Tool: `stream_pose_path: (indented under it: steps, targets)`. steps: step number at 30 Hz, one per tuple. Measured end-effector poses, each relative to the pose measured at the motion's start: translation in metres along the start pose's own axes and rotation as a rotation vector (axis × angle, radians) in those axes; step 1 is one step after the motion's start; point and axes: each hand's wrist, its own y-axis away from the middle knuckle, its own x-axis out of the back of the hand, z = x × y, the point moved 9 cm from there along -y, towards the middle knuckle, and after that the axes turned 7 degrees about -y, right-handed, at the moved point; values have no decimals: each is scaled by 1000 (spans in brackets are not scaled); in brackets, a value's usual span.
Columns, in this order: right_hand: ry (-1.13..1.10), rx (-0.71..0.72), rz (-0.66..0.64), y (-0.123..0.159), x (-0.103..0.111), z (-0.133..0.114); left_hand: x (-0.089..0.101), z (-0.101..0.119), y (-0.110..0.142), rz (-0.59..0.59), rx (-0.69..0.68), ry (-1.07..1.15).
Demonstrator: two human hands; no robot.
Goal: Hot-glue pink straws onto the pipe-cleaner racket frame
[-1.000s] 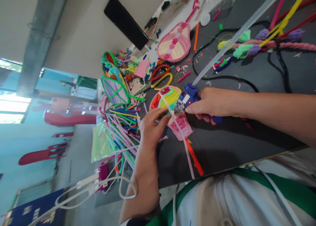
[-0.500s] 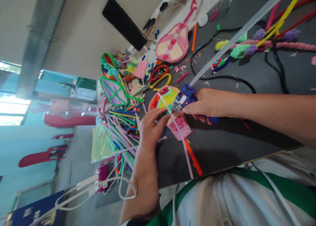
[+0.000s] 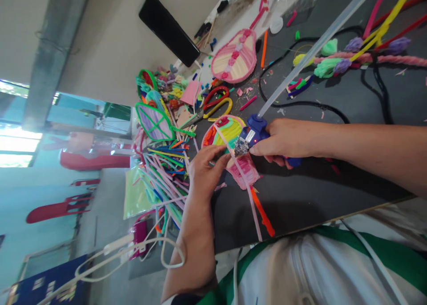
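Note:
My right hand (image 3: 283, 138) is wrapped round a blue hot glue gun (image 3: 256, 129), with a long translucent glue stick (image 3: 310, 56) standing out of its back. The dirty nozzle points at a colourful flat craft piece (image 3: 226, 131), rounded and striped at one end, with a pink part (image 3: 245, 171) at the other. Across this piece lies a pale lilac pipe cleaner (image 3: 247, 185). My left hand (image 3: 207, 167) pinches that pipe cleaner near the nozzle, thumb and fingertips close together. The exact contact under the fingertips is hidden. An orange fuzzy strip (image 3: 263, 214) lies by the pink part.
Scissors with red and yellow handles (image 3: 218, 107) lie beyond the craft piece. A heap of pipe cleaners (image 3: 167, 167) spreads left. A pink-rimmed craft piece (image 3: 233, 60), a black phone (image 3: 169, 29) and a black cable (image 3: 307, 104) are farther back.
The glue gun and my right hand have shifted very slightly to the right and the glue stick's angle has changed a little. My left hand stays nearly still.

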Motion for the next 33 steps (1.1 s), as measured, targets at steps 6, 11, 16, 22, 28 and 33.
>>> stream_pose_path:
  steps: [6,11,16,22,28,33]
  targets:
    - [-12,-6,-20,-2,2,3,0,1,0,-1,-11,-4]
    - [-61,-3,-1,-2,6,2,0,0,1,3,-3,-17]
    - [-135,30,51,0,16,-4,1,0,0,18,21,-9]
    - [-158,20,90,2,21,-4,1,2,1,29,2,-4]
    - [-172,28,97,2,21,-5,1,0,1,16,27,0]
    - [-176,22,106,2,22,-5,1,-2,1,9,43,39]
